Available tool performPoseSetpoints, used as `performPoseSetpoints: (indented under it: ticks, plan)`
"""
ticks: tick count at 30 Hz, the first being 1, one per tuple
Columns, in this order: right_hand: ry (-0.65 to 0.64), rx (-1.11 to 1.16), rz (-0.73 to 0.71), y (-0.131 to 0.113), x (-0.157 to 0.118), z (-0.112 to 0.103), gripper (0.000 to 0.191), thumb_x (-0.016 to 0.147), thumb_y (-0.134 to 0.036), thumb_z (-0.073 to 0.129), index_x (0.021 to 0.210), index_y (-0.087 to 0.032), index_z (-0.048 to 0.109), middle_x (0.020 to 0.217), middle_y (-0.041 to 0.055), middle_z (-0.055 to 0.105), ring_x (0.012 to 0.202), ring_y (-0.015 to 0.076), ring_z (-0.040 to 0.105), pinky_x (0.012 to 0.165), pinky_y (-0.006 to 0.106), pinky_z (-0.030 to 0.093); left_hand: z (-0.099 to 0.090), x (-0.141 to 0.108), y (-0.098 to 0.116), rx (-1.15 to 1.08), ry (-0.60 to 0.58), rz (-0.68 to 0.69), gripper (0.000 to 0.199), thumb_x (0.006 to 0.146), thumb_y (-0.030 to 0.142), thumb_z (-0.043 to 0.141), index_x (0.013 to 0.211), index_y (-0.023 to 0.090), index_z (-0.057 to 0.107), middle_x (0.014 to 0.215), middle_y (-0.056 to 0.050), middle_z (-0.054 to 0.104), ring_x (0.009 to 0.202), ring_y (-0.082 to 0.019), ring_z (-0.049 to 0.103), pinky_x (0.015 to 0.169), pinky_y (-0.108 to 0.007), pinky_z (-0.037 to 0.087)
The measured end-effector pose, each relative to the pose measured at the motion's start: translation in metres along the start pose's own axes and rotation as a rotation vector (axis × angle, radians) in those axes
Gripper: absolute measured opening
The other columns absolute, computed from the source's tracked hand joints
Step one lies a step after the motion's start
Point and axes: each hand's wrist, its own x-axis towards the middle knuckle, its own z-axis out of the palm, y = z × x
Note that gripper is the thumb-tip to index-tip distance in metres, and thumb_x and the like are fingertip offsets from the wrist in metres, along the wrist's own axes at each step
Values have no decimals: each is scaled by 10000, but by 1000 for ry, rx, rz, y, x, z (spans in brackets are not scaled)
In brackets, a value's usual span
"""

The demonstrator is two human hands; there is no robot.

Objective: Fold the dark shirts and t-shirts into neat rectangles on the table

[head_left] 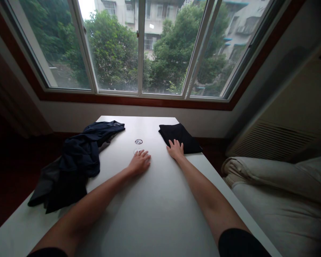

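Dark sleeves (pixel 240 242), near end of white table (pixel 149 221). Right hand (pixel 176 149): fingers spread, gripping nothing, on folded black cloth (pixel 188 138) at table's right edge, seemingly to steady it. Left hand (pixel 139 162): fingers slightly parted, empty, table's middle. Rumpled clothes (pixel 80 150): table's left edge, apparently set apart.

Wears blk short sleeves (pixel 240 243), w/ forearms (pixel 203 192), L hand (pixel 139 163) & R hand (pixel 176 150) all bare.
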Motion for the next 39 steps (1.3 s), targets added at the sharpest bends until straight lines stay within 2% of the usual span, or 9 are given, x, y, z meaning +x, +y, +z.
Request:
performPoseSetpoints:
  ticks: [5, 10, 13, 17, 23, 29, 35, 37, 39]
  plan:
    - [37, 82, 59, -26, -16, 2, 550, 1005, -434, 524, 1513, -222, 534, 1665, 181, 315, 1540, 363, 249, 1230, 610, 120, -72, -47, -87, 194, 368, -359, 374, 895, 249, 605, 1251, 220, 715, 1558, -156, 499, 1539, -404, 254, 1217, -686, 161]
    - [-31, 244, -99, -68, -27, 0, 388, 995, -446, 551, 1312, -266, 682, 1505, 115, 537, 1432, 307, 417, 1191, 503, 269, -137, -110, -151, 364, 781, -877, 620, 867, 325, 633, 1440, 112, 529, 1605, -257, 369, 1520, -457, 224, 1161, -727, 193]
    - [-112, 310, -151, -91, -33, 0, 347, 989, -452, 567, 1237, -257, 711, 1351, 97, 638, 1320, 276, 516, 1135, 432, 328, -146, -138, -174, 262, 782, -1080, 780, 856, 400, 655, 1520, 72, 413, 1501, -298, 457, 1380, -457, 428, 1083, -648, 361]
    - [-77, 327, -127, -106, -47, 3, 313, 995, -422, 570, 1205, -243, 719, 1331, 101, 646, 1305, 276, 526, 1144, 448, 302, -143, -149, -180, 157, 626, -1187, 484, 902, 375, 579, 1313, 123, 622, 1248, -239, 629, 1166, -422, 578, 950, -575, 456]
    - [-14, 423, -244, -104, -61, 6, 276, 979, -357, 601, 1189, -236, 734, 1451, 96, 598, 1393, 253, 495, 1184, 401, 324, -165, -117, -136, 244, 726, -800, 351, 997, 316, 427, 1181, 155, 678, 1164, -171, 670, 1123, -343, 610, 971, -460, 456]
    - [70, 607, -317, -109, -63, -5, 255, 985, -309, 543, 1110, -230, 751, 1293, 82, 699, 1218, 223, 632, 1070, 348, 455, -177, -88, -24, -113, 745, -318, 247, 1006, 311, 479, 1056, 185, 685, 1067, -95, 721, 1019, -257, 659, 952, -358, 481]
    - [-44, 711, -224, -115, -68, -12, 380, 1031, -471, 447, 1043, -245, 753, 993, 27, 776, 927, 208, 694, 824, 268, 484, -170, -106, 104, -589, 85, 227, 224, 1025, 301, 535, 1078, 196, 725, 960, -39, 746, 849, -166, 685, 804, -253, 514]
    - [-55, 748, -122, -113, -65, -15, 464, 1049, -516, 374, 1027, -241, 746, 973, 31, 772, 924, 212, 687, 805, 268, 477, -167, -110, 116, -614, -178, 429, 243, 1035, 320, 542, 1152, 228, 734, 1034, -39, 758, 910, -167, 705, 846, -245, 517]
    - [-62, 781, -21, -109, -61, -18, 559, 1066, -551, 280, 1051, -231, 738, 984, 45, 763, 947, 219, 685, 818, 281, 482, -159, -107, 107, -496, -233, 429, 249, 1040, 343, 540, 1158, 249, 738, 1065, -40, 755, 948, -178, 707, 866, -256, 510]
